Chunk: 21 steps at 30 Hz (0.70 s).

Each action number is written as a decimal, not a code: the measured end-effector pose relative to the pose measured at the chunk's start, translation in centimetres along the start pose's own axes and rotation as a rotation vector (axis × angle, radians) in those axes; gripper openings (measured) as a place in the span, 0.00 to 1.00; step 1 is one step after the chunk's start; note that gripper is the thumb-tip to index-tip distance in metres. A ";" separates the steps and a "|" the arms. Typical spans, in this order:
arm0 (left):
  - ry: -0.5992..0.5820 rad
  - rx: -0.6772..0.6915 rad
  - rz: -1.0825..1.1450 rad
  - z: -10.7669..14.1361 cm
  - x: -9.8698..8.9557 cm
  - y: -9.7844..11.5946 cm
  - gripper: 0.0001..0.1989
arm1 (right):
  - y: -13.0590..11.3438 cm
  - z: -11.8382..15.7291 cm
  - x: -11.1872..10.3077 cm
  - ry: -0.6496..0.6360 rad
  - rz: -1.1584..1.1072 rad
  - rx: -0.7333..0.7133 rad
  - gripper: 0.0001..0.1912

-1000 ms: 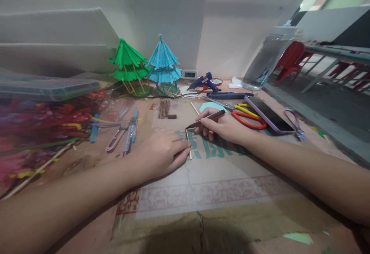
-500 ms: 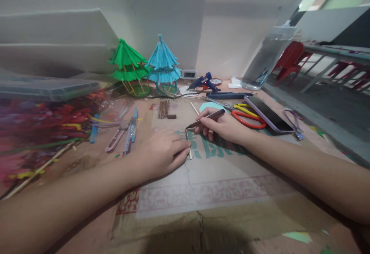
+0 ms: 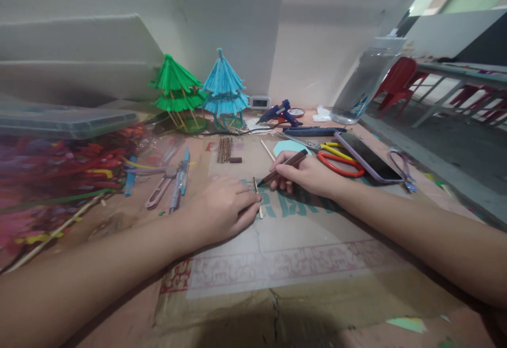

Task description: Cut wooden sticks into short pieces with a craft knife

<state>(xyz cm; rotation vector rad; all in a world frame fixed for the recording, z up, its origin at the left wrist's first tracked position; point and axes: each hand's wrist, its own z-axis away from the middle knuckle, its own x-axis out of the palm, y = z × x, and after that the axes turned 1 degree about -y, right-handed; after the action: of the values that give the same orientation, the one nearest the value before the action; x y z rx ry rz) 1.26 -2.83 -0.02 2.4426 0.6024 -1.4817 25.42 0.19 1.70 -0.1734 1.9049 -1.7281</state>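
Note:
My left hand (image 3: pixel 227 205) lies on the cardboard sheet (image 3: pixel 237 279), its fingers closed on a thin wooden stick (image 3: pixel 260 212). The upper part of the stick is coloured brown, the lower end is pale. My right hand (image 3: pixel 295 171) grips a brown marker (image 3: pixel 285 167), whose tip is at the stick's coloured part. Several brown sticks (image 3: pixel 225 150) lie side by side beyond my left hand, with a brown marker cap (image 3: pixel 235 160) beside them. Another pale stick (image 3: pixel 268 150) lies beyond the marker, near a light-green paper piece (image 3: pixel 292 147).
Green (image 3: pixel 178 86) and blue (image 3: pixel 224 86) pagoda-like models stand at the back, near a glue gun (image 3: pixel 281 113). Red-handled scissors (image 3: pixel 340 163), a phone (image 3: pixel 370 158) and a large bottle (image 3: pixel 358 84) are at right. Colourful craft pieces (image 3: pixel 71 179) fill the left side.
The marker tip has moved slightly down and right along the stick, and my right hand has shifted a little. My left hand keeps its place.

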 end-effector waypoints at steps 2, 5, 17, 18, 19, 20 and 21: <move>-0.009 -0.005 -0.001 0.0 0.0 0.0 0.14 | 0.0 0.0 0.0 -0.012 0.001 0.000 0.11; -0.016 -0.009 0.003 -0.1 -0.1 0.0 0.13 | 0.1 0.0 0.1 0.037 -0.027 -0.012 0.12; -0.038 -0.005 0.007 0.0 -0.1 0.0 0.14 | -0.1 0.0 0.3 0.081 -0.016 -0.020 0.12; -0.038 -0.006 0.010 -0.1 -0.1 0.0 0.14 | -0.1 0.0 0.3 0.079 -0.016 -0.017 0.11; -0.038 -0.005 0.012 -0.1 -0.1 0.0 0.14 | -0.1 0.0 0.3 0.080 -0.014 -0.012 0.11; -0.038 -0.004 0.015 -0.1 -0.1 0.0 0.14 | -0.2 0.0 0.3 0.082 -0.013 -0.007 0.10; -0.035 -0.004 0.017 -0.1 -0.2 0.0 0.14 | -0.2 0.0 0.3 0.084 -0.012 -0.005 0.10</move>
<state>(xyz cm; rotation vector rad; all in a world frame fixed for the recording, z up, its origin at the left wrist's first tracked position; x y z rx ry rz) 1.27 -2.85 0.15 2.4070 0.5756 -1.5122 25.12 0.07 1.76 -0.1162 1.9724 -1.7643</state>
